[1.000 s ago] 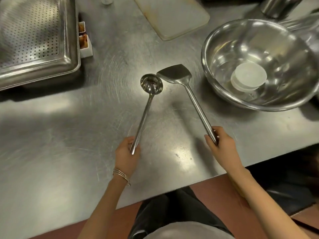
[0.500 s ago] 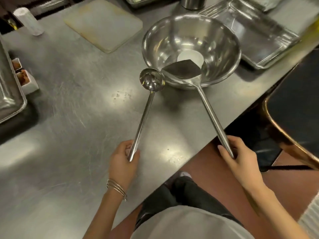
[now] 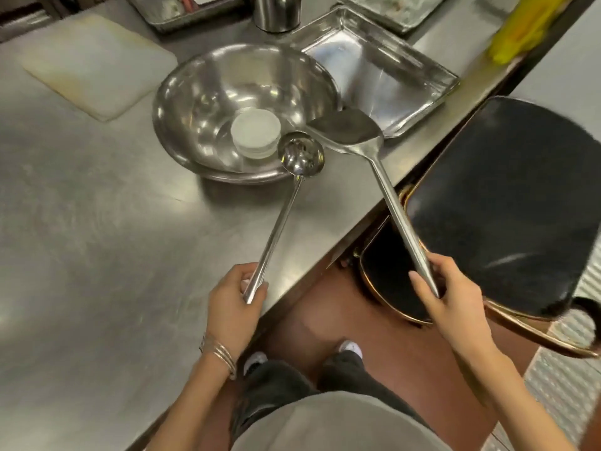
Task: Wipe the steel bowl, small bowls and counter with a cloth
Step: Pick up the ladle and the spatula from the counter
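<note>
A large steel bowl (image 3: 208, 92) stands on the steel counter (image 3: 97, 239), with a stack of small white bowls (image 3: 255, 131) inside it. My left hand (image 3: 232, 304) grips the end of a long steel ladle (image 3: 302, 156), whose cup hovers over the bowl's near right rim. My right hand (image 3: 452, 294) holds a long steel spatula (image 3: 348, 126) by its handle, off the counter's edge, with the blade over the bowl's right rim and the tray beside it. No cloth is in sight.
A shallow steel tray (image 3: 390, 66) lies right of the bowl. A white cutting board (image 3: 94, 63) sits at the back left, a steel canister (image 3: 276, 9) behind the bowl. A black padded stool (image 3: 507, 203) stands right of the counter edge, with something yellow (image 3: 520, 24) beyond.
Both utensils have been lifted off the counter and carried to the right, past the bowl's rim. My view has swung right, and the stool and floor have come into sight.
</note>
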The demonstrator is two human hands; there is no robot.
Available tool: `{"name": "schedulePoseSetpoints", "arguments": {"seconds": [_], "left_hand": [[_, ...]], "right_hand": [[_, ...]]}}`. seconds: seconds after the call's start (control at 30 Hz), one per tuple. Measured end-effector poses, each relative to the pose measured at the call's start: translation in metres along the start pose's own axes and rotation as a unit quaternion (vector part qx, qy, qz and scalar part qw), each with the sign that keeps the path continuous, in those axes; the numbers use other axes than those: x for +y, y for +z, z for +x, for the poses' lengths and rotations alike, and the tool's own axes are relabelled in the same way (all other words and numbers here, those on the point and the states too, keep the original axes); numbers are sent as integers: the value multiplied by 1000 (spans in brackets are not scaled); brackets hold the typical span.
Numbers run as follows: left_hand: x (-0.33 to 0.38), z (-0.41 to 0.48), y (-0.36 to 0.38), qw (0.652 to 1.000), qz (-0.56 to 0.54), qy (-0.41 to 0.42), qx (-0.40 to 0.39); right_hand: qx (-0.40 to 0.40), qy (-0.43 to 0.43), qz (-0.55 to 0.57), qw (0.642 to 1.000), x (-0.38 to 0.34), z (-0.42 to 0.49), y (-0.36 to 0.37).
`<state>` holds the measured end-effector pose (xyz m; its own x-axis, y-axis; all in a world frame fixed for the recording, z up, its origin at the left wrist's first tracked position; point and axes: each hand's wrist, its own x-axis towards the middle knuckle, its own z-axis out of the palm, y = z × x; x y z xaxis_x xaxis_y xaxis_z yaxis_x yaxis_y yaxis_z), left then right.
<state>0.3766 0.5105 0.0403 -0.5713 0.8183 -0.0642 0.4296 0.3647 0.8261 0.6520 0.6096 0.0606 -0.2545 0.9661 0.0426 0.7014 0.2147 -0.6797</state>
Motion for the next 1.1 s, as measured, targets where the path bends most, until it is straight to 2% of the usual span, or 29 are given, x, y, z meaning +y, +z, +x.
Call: {"name": "schedulePoseSetpoints", "arguments": {"seconds": [0.2, 0.43, 0.7, 0.87, 1.1], "left_hand": [[55, 17, 78, 1000, -4, 2, 2], [101, 53, 135, 1000, -14, -12, -2], [139, 154, 182, 998, -38, -36, -31], [165, 224, 207, 998, -46, -14, -45], [193, 315, 262, 998, -57, -26, -19]], "right_hand": [[-4, -20, -10, 1000, 48, 47, -51], [-14, -14, 36, 999, 73, 103, -70], [-6, -14, 14, 1000, 79, 206, -60], [-5, -10, 20, 1000, 70, 285, -56], [-9, -23, -13, 1000, 77, 391, -46]]}}
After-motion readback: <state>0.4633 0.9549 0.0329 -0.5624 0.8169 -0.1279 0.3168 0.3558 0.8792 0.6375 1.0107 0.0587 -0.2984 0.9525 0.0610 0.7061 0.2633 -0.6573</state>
